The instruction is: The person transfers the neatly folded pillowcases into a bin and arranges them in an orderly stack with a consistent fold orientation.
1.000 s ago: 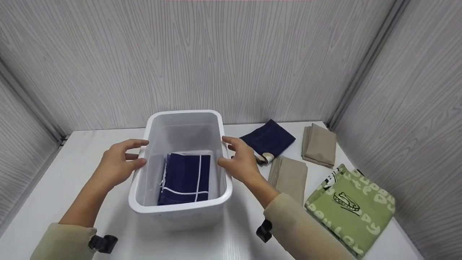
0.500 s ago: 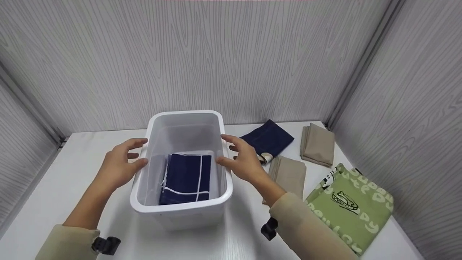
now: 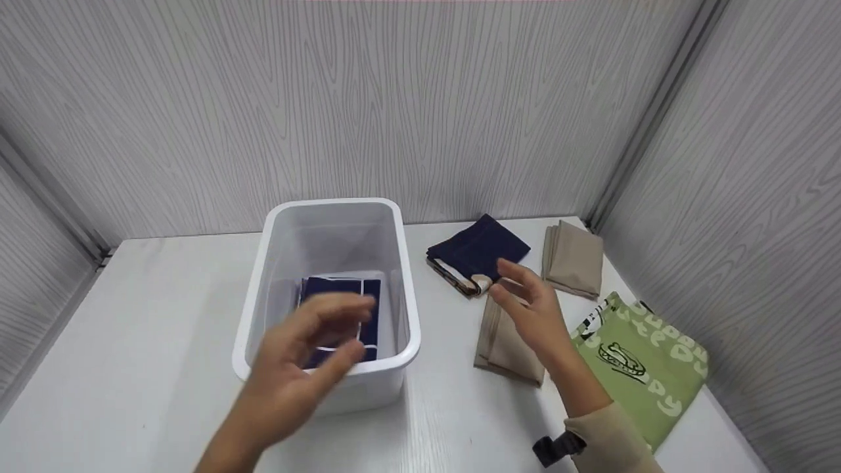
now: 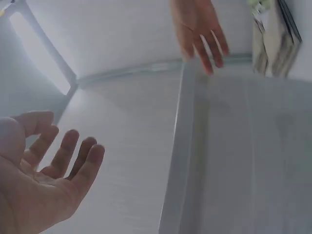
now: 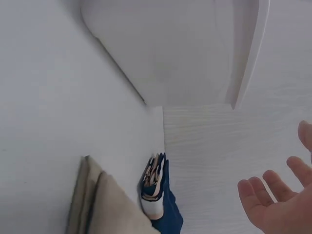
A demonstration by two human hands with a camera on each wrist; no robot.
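Looking down from the head view, I've got my hands well apart, fingers loosely bent, neither one gripping a thing. My left hand (image 3: pixel 289 368) is kinda blurry in front of the white bin (image 3: pixel 338 240), hiding part of the navy cloth with white lines (image 3: pixel 332 286) inside it. My right hand (image 3: pixel 535 312) is over by the back end of the near beige cloth (image 3: pixel 512 351). Just past those fingertips on the counter (image 3: pixel 164 341) is a second navy cloth (image 3: pixel 485 248) with a tan-and-white patch. The far beige cloth (image 3: pixel 578 259) sits behind and to the right, and a green cloth (image 3: pixel 647 378) with pale lettering is partly behind my sleeve (image 3: pixel 614 440).

Left wrist cam: there's a gap between my left hand and the bin wall, my right hand showing past the rim.

Right wrist cam: my fingers are half curled in the lower corner, apart from the navy and beige folds, bin up top.
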